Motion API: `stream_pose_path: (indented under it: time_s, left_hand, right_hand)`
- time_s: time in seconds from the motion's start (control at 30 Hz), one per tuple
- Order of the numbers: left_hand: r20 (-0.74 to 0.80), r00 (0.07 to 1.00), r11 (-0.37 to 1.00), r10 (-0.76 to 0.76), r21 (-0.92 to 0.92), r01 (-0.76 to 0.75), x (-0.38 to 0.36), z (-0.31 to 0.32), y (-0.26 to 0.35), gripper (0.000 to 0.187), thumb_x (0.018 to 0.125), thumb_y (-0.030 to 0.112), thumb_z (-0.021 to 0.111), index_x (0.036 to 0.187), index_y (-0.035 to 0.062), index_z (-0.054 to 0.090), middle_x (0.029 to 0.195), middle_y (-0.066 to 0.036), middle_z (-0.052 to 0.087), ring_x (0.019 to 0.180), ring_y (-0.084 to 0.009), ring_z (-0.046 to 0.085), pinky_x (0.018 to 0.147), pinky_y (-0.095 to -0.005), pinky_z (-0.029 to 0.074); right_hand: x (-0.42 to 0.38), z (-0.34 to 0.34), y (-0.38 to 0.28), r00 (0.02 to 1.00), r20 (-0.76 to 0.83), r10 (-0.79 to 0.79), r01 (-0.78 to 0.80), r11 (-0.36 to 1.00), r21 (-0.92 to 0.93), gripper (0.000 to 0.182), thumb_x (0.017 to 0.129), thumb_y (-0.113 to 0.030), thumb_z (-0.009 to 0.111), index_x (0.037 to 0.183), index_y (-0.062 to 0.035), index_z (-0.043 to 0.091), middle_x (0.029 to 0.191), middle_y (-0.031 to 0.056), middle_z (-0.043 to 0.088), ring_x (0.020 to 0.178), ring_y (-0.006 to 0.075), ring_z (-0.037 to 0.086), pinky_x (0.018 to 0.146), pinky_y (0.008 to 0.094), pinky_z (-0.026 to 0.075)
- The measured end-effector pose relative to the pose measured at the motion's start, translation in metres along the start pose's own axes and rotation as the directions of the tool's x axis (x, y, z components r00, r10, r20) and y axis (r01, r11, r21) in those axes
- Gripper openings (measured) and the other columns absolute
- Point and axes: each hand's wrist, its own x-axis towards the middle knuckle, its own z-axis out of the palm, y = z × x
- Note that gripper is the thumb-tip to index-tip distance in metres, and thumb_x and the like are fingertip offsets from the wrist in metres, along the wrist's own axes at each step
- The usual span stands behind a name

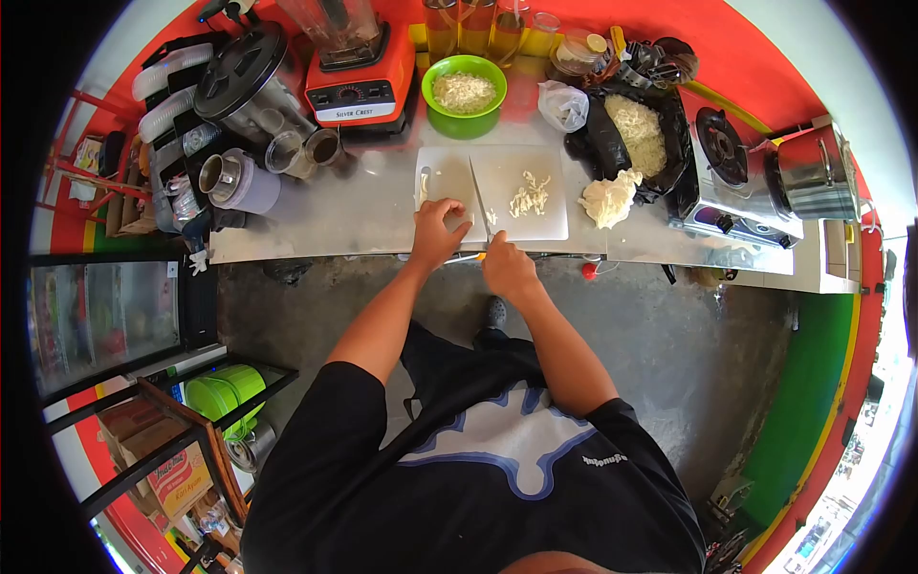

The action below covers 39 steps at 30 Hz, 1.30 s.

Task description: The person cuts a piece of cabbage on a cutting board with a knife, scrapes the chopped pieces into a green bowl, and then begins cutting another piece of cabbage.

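Silvery metal counter (335,220) stretches along a red wall (717,43), above a grey concrete floor (622,306). On it lies a white rectangular cutting board (516,161); clock directions start from its centre.

At 8 o'clock is the person's left hand (440,232), its fingers bent and the thumb apart from them. A thin pale strip (424,188) lies just beyond the fingertips; whether they touch it cannot be told. At 6 o'clock, the right hand (510,268) has its fingers clamped around the handle of a long-bladed metal knife (481,199), whose blade points towards 11 o'clock over the board. A loose scatter of chopped cream-coloured pieces (529,196) rests on the board at 3 o'clock.

Beyond the board, a round bright-green bowl (438,103) at 11 o'clock holds more pale pieces, and a red blender base (356,91) stands at 10. A crumpled whitish lump (610,198) sits at 3, and a black plastic bag (601,134) of pale shreds (639,139) at 2.
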Motion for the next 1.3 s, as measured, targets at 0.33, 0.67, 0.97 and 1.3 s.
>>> stream_pose_path:
  time_s: [0.33,0.67,0.97,1.3]
  left_hand:
    - [-0.018,0.999,0.979,0.049,0.198,-0.045,-0.004,0.008,0.011,0.014,0.08,0.026,0.077,0.09,0.0173,0.072,0.095,0.003,0.062,0.102,-0.0232,0.054,0.09,-0.0403,0.036]
    - [-0.03,0.999,0.961,-0.011,0.277,0.019,-0.001,0.01,0.022,0.014,0.082,0.031,0.077,0.093,0.0221,0.073,0.095,0.005,0.059,0.101,-0.0213,0.052,0.09,-0.0389,0.036]
    - [0.014,1.0,0.966,0.024,0.256,-0.027,-0.001,0.006,0.018,0.01,0.084,0.027,0.073,0.093,0.0225,0.071,0.094,0.004,0.058,0.1,-0.0222,0.051,0.089,-0.0385,0.037]
    - [0.016,0.998,0.927,0.053,0.371,-0.055,-0.002,0.01,0.022,0.009,0.088,0.025,0.067,0.096,0.022,0.067,0.096,0.002,0.055,0.098,-0.0237,0.051,0.086,-0.0407,0.038]
  right_hand:
    - [0.008,0.02,0.015,0.995,-0.098,-0.005,0.006,1.0,0.01,0.028,0.096,-0.017,0.051,0.114,0.0023,0.042,0.097,0.0293,0.071,0.094,0.0452,0.071,0.082,0.053,0.058]
    - [0.018,0.004,0.047,0.974,-0.219,0.05,-0.024,0.992,0.123,0.037,0.094,-0.02,0.059,0.114,0.0054,0.041,0.095,0.0345,0.067,0.089,0.0525,0.067,0.08,0.0593,0.053]
    - [0.006,0.007,0.02,0.991,-0.102,-0.082,0.083,0.997,0.0,0.037,0.094,-0.018,0.056,0.118,0.0056,0.042,0.095,0.0319,0.069,0.09,0.0482,0.07,0.081,0.0552,0.057]
    - [0.016,-0.008,0.021,0.998,-0.036,-0.046,0.044,0.997,-0.06,0.025,0.096,-0.014,0.051,0.113,0.0025,0.044,0.099,0.0301,0.07,0.094,0.0461,0.07,0.083,0.0524,0.057]
